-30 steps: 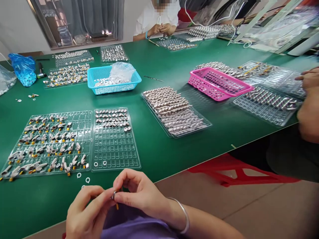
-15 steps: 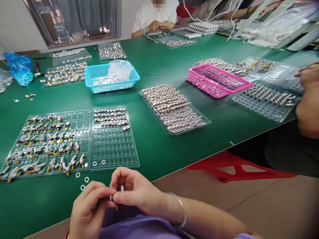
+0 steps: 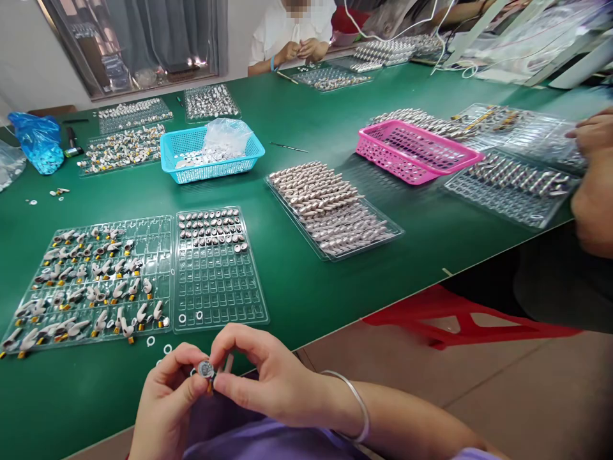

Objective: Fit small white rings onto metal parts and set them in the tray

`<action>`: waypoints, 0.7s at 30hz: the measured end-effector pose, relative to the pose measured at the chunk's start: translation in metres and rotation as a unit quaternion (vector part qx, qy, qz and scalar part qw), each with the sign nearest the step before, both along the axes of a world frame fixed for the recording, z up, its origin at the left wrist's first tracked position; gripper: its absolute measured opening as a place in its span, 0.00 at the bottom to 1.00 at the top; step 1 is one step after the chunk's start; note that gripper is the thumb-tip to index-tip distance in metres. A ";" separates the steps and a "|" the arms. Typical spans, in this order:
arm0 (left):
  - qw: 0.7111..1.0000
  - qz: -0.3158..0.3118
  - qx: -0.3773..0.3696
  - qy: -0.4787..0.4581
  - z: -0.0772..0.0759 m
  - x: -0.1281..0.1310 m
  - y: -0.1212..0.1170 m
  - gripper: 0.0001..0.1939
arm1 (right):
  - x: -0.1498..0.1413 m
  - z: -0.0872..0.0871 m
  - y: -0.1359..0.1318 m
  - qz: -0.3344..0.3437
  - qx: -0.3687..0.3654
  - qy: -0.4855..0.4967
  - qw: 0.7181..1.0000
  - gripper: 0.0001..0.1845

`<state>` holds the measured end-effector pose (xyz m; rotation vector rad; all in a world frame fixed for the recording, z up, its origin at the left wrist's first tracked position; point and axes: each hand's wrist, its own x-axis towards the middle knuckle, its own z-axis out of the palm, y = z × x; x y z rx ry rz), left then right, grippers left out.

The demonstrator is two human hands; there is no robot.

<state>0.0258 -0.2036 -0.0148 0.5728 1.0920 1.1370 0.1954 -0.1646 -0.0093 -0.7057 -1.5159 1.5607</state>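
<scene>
Over the table's near edge, my left hand (image 3: 171, 393) pinches a small white earbud part (image 3: 205, 369), whose round grey face shows between the fingertips. My right hand (image 3: 271, 377) closes thumb and forefinger on the same part from the other side; a white stem stands up by its fingers, and a bit of orange hangs below. Beyond my left hand lies a clear tray (image 3: 153, 246) of white earbud pieces with orange ends. Beside it, a second clear tray (image 3: 220, 287) carries rows of small dark-and-white caps. White rings (image 3: 151, 341) lie on the table near my left hand.
On the green table (image 3: 306, 287) stand a blue basket (image 3: 215, 167) with a plastic bag, a pink basket (image 3: 407, 165) and a tray stacked with white stems (image 3: 330, 204). A co-worker's hand (image 3: 596, 179) is at right; another person (image 3: 292, 38) sits opposite. A red stool (image 3: 431, 313) stands below.
My fingers have shifted on the earbud part, and its round grey face now turns up toward me. Both hands stay together at nearly the same place. The view has shifted slightly.
</scene>
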 end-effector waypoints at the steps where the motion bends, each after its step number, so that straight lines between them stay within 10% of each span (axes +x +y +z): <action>1: 1.000 0.002 -0.001 0.005 0.000 0.000 0.000 0.10 | 0.001 0.000 0.000 -0.019 0.048 -0.020 0.998 0.05; 10: 0.979 -0.020 0.072 0.189 0.001 -0.007 -0.003 0.07 | 0.008 0.007 -0.002 -0.055 0.282 -0.141 0.947 0.08; 21: 0.917 -0.014 0.186 0.353 0.001 -0.004 -0.014 0.07 | 0.008 0.010 0.001 0.003 0.354 -0.173 0.919 0.12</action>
